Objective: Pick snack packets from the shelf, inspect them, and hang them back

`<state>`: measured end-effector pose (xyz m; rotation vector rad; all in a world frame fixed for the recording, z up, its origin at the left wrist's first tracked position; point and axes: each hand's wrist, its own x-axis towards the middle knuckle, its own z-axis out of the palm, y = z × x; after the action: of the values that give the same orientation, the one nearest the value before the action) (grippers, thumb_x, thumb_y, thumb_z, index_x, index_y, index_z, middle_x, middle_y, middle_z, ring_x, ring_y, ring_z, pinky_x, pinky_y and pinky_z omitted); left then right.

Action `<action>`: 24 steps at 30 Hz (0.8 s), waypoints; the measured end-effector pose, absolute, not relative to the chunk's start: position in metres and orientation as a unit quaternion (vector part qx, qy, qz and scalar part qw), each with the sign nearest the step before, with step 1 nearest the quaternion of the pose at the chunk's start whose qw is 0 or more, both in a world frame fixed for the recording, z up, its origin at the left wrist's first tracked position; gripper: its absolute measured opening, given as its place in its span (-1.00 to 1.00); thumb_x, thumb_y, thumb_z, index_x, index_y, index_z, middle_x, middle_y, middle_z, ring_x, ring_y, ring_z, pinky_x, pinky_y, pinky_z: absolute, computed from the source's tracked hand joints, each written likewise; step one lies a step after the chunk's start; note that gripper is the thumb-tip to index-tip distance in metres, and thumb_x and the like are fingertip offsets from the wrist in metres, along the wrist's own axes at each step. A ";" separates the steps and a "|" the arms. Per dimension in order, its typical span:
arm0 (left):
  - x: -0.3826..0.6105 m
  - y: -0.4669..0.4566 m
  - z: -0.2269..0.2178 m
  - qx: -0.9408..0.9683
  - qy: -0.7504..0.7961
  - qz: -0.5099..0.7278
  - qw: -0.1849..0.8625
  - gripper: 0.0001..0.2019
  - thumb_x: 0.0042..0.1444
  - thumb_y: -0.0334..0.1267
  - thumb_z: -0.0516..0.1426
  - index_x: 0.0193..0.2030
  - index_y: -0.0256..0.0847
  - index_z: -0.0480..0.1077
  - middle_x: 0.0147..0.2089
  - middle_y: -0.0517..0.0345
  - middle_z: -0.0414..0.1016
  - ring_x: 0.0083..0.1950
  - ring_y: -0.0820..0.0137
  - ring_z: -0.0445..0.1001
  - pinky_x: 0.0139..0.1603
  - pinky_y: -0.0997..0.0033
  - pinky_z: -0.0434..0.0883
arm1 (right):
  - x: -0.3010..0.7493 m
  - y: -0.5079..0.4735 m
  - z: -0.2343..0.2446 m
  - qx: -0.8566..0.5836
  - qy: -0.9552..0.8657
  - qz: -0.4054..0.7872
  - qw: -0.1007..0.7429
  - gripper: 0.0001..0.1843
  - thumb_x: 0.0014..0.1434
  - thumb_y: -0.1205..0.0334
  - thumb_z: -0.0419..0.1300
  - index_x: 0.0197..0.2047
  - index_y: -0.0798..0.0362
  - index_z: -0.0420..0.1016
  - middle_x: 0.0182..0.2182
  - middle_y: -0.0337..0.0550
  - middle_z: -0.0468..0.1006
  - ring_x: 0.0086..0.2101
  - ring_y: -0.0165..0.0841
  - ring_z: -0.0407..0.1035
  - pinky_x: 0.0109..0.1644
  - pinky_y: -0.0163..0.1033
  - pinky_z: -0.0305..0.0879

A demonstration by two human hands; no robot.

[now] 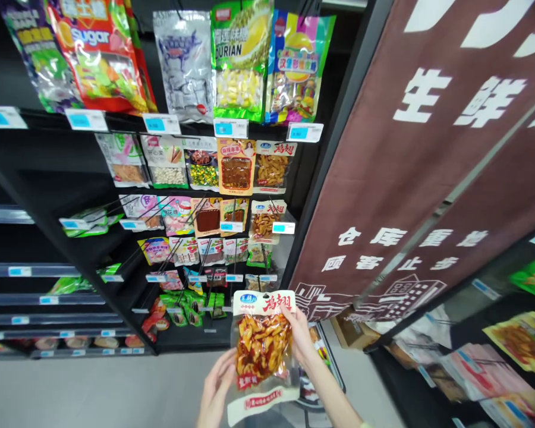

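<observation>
A clear-windowed bag of chicken wings (264,351) with a white top and red lettering is held up in front of me, slightly tilted. My right hand (299,336) grips its upper right edge, thumb across the front. At the lower left edge, my left hand (218,377) pinches the bag, its fingertips partly hidden behind it. Similar chicken wing bags (274,169) hang at the right end of the rack ahead. Beside them hangs an orange-framed snack pack (236,167).
Large candy bags (241,65) hang on the top row, above price tags (230,128). A brown printed curtain (419,178) covers the right side. Behind my right arm stands a dark-rimmed basket or cart (339,374). A cardboard box (350,330) lies near the curtain's foot; packaged goods (485,374) line the right shelf.
</observation>
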<state>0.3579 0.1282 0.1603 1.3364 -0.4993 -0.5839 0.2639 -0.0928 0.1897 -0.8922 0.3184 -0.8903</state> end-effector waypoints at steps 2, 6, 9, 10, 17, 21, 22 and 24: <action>0.384 0.111 0.169 0.602 -0.247 -0.267 0.711 -0.38 -0.01 0.15 0.33 0.12 -0.17 0.48 0.19 -0.14 0.50 0.23 0.01 0.45 0.21 0.13 0.45 | 0.274 -0.109 0.198 -0.421 0.142 -0.429 0.786 -0.58 -0.03 -0.01 0.47 -0.16 0.06 0.61 -0.24 -0.07 0.67 -0.23 -0.13 0.55 -0.16 -0.10 0.46; 0.426 0.068 0.196 0.594 -0.271 -0.252 0.715 -0.34 0.05 0.16 0.29 0.18 -0.21 0.36 0.18 -0.20 0.50 0.15 0.05 0.51 0.14 0.16 0.48 | 0.301 -0.143 0.214 -0.418 0.129 -0.440 0.784 -0.58 0.03 -0.04 0.43 -0.14 0.08 0.60 -0.24 -0.05 0.67 -0.22 -0.11 0.55 -0.18 -0.10 0.46; 0.451 0.029 0.230 0.611 -0.283 -0.228 0.703 -0.32 0.04 0.16 0.30 0.18 -0.23 0.31 0.18 -0.21 0.50 0.10 0.09 0.54 0.10 0.20 0.49 | 0.323 -0.168 0.225 -0.402 0.115 -0.447 0.791 -0.58 0.04 -0.06 0.42 -0.14 0.06 0.61 -0.24 -0.06 0.67 -0.24 -0.13 0.55 -0.17 -0.10 0.46; 0.459 0.015 0.243 0.617 -0.289 -0.216 0.700 -0.32 0.04 0.15 0.30 0.18 -0.23 0.30 0.17 -0.21 0.50 0.10 0.10 0.54 0.08 0.22 0.49 | 0.331 -0.176 0.228 -0.396 0.109 -0.450 0.793 -0.59 0.03 -0.06 0.42 -0.15 0.05 0.61 -0.23 -0.06 0.67 -0.24 -0.13 0.55 -0.15 -0.09 0.46; 0.499 -0.084 0.315 0.629 -0.370 -0.155 0.666 -0.49 0.06 0.07 0.30 -0.01 -0.28 0.38 0.04 -0.14 0.58 0.08 0.17 0.55 0.09 0.34 0.44 | 0.373 -0.221 0.249 -0.352 0.124 -0.479 0.794 -0.59 0.01 -0.04 0.44 -0.17 0.08 0.60 -0.22 -0.04 0.67 -0.25 -0.16 0.56 -0.06 -0.07 0.46; 0.512 -0.133 0.343 0.658 -0.415 -0.136 0.614 -0.53 0.08 0.07 0.26 -0.05 -0.29 0.44 -0.05 -0.07 0.61 -0.09 0.20 0.59 -0.04 0.33 0.47 | 0.385 -0.239 0.261 -0.318 0.128 -0.507 0.791 -0.58 -0.01 -0.01 0.45 -0.15 0.07 0.59 -0.22 -0.06 0.67 -0.22 -0.16 0.55 -0.09 -0.10 0.46; 0.513 -0.143 0.350 0.674 -0.425 -0.114 0.594 -0.54 0.08 0.07 0.25 -0.07 -0.30 0.46 -0.09 -0.05 0.62 -0.13 0.21 0.58 -0.08 0.33 0.46 | 0.387 -0.242 0.264 -0.314 0.132 -0.513 0.788 -0.57 -0.01 -0.01 0.45 -0.15 0.08 0.59 -0.22 -0.05 0.67 -0.22 -0.15 0.55 -0.11 -0.11 0.46; 0.515 -0.160 0.364 0.703 -0.446 -0.045 0.551 -0.59 0.06 0.05 0.25 -0.14 -0.29 0.48 -0.17 0.00 0.61 -0.17 0.25 0.56 -0.12 0.37 0.44 | 0.391 -0.248 0.269 -0.309 0.141 -0.530 0.777 -0.54 -0.01 -0.03 0.44 -0.13 0.09 0.58 -0.21 -0.03 0.67 -0.23 -0.15 0.55 -0.14 -0.12 0.47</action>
<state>0.5152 -0.1604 0.3641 1.6637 -1.0563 -0.1070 0.3909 -0.2480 0.2689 -0.6693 0.3044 -1.1460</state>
